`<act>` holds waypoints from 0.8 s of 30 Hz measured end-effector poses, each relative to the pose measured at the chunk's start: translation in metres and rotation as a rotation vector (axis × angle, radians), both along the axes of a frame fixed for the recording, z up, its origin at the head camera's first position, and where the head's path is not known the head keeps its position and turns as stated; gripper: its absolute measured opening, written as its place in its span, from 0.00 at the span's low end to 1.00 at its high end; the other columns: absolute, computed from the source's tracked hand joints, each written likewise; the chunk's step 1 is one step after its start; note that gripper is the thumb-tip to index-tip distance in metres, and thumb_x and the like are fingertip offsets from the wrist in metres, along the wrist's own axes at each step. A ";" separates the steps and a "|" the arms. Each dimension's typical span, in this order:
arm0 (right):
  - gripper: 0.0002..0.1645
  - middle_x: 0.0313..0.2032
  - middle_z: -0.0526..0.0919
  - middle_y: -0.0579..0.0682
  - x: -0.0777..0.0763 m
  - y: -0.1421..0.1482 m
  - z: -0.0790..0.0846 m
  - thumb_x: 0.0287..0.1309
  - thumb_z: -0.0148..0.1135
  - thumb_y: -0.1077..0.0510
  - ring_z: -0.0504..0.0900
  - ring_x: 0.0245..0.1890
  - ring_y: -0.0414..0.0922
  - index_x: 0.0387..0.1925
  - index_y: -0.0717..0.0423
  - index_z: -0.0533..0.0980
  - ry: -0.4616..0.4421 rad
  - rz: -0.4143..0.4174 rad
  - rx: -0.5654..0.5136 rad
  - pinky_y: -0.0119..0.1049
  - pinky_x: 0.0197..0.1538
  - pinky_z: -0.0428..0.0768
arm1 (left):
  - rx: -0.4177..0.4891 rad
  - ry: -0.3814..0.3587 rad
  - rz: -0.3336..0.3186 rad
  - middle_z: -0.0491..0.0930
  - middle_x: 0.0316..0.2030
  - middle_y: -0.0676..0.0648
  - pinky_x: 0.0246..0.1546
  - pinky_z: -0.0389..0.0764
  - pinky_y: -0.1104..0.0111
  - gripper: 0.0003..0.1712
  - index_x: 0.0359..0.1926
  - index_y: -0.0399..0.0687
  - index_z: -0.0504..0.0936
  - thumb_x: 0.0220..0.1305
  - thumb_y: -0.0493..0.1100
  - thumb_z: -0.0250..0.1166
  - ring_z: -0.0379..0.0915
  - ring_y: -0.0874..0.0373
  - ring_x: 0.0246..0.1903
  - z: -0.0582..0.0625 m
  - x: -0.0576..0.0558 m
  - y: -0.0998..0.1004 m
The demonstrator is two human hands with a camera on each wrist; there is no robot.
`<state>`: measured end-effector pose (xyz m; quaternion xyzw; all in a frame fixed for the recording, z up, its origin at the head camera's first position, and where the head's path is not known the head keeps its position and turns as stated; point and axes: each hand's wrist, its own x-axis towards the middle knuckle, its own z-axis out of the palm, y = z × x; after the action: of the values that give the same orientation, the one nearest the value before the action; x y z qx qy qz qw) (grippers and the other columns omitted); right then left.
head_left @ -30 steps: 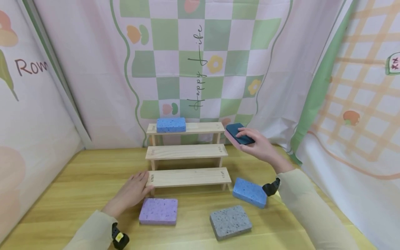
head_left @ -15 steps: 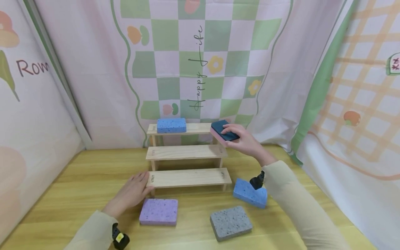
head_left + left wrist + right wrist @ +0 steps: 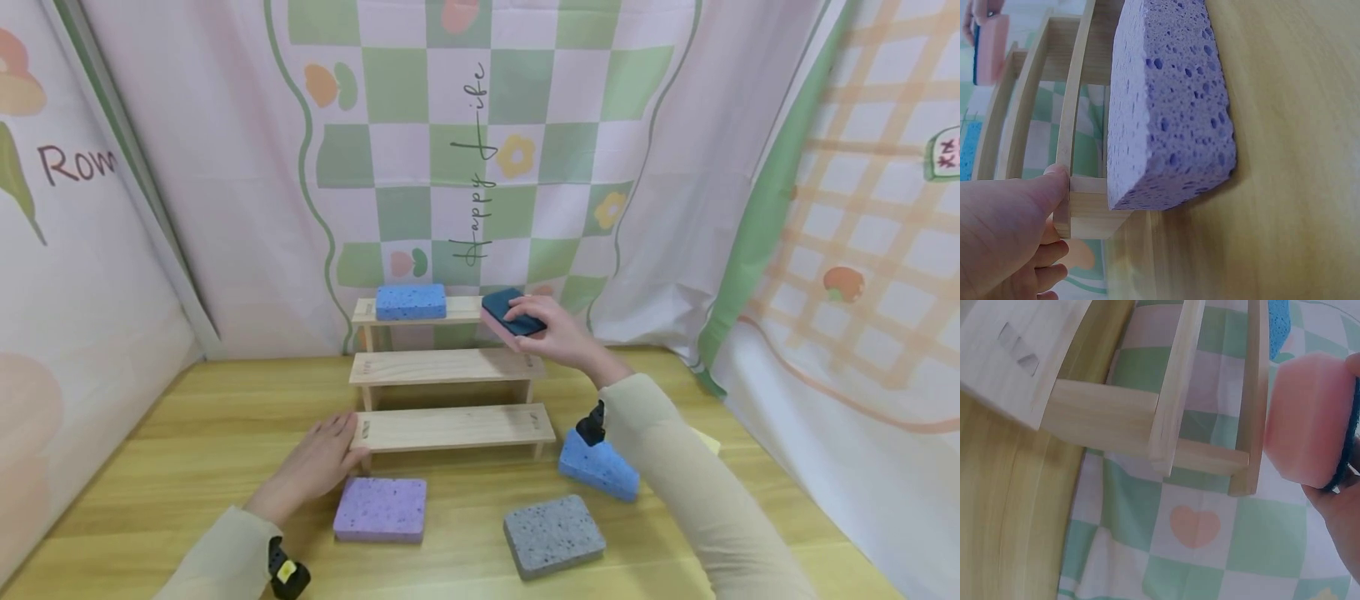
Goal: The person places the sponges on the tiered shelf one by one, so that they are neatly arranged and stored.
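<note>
My right hand (image 3: 558, 333) holds a pink sponge with a dark teal scouring side (image 3: 513, 311) over the right part of the top step of a three-tier wooden stand (image 3: 450, 427). In the right wrist view the sponge's pink side (image 3: 1310, 419) faces the top plank, right at its edge. A blue speckled sponge (image 3: 410, 302) lies on the left part of that same step. My left hand (image 3: 318, 457) grips the left end of the lowest step; in the left wrist view the thumb presses the plank's edge and the other fingers curl beyond it.
On the wooden table in front of the stand lie a purple sponge (image 3: 380, 509) near my left hand and a grey sponge (image 3: 553, 536). Another blue sponge (image 3: 597, 467) is partly beneath my right forearm, with a yellow edge (image 3: 707, 442) showing behind the sleeve. Printed curtains (image 3: 225, 208) surround the table.
My right hand has carried the pink and teal sponge leftward, from beside the stand to over the right part of the top step. My left hand has stayed in place.
</note>
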<state>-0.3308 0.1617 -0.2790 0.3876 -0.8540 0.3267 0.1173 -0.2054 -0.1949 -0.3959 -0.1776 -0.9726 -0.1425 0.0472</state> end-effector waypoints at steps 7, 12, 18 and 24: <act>0.17 0.57 0.70 0.59 -0.005 -0.013 -0.002 0.49 0.63 0.63 0.61 0.60 0.57 0.44 0.59 0.77 0.012 0.017 0.009 0.54 0.54 0.67 | 0.003 0.006 -0.001 0.56 0.62 0.27 0.61 0.52 0.45 0.34 0.62 0.21 0.57 0.70 0.48 0.50 0.51 0.34 0.62 -0.001 -0.001 0.000; 0.17 0.58 0.69 0.59 -0.007 -0.020 -0.003 0.49 0.62 0.62 0.61 0.59 0.56 0.45 0.58 0.77 -0.002 0.013 0.003 0.52 0.51 0.71 | 0.002 0.005 -0.001 0.56 0.62 0.27 0.61 0.51 0.45 0.34 0.63 0.21 0.56 0.70 0.47 0.50 0.51 0.34 0.62 -0.001 0.000 0.000; 0.17 0.58 0.70 0.58 -0.011 -0.027 -0.005 0.50 0.63 0.62 0.62 0.59 0.56 0.45 0.57 0.77 0.021 0.010 0.012 0.53 0.52 0.70 | -0.004 0.012 0.000 0.56 0.62 0.27 0.61 0.52 0.46 0.34 0.63 0.22 0.56 0.70 0.48 0.50 0.51 0.34 0.62 -0.002 -0.002 -0.001; 0.18 0.58 0.70 0.58 -0.014 -0.031 -0.005 0.49 0.63 0.61 0.62 0.59 0.56 0.45 0.57 0.78 0.036 0.012 0.018 0.55 0.55 0.66 | -0.006 0.019 -0.004 0.57 0.62 0.28 0.61 0.52 0.46 0.34 0.63 0.22 0.57 0.70 0.48 0.50 0.51 0.34 0.62 -0.003 -0.002 -0.001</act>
<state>-0.3451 0.1312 -0.2842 0.3995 -0.8524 0.3126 0.1270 -0.2077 -0.1959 -0.3986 -0.1810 -0.9722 -0.1378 0.0558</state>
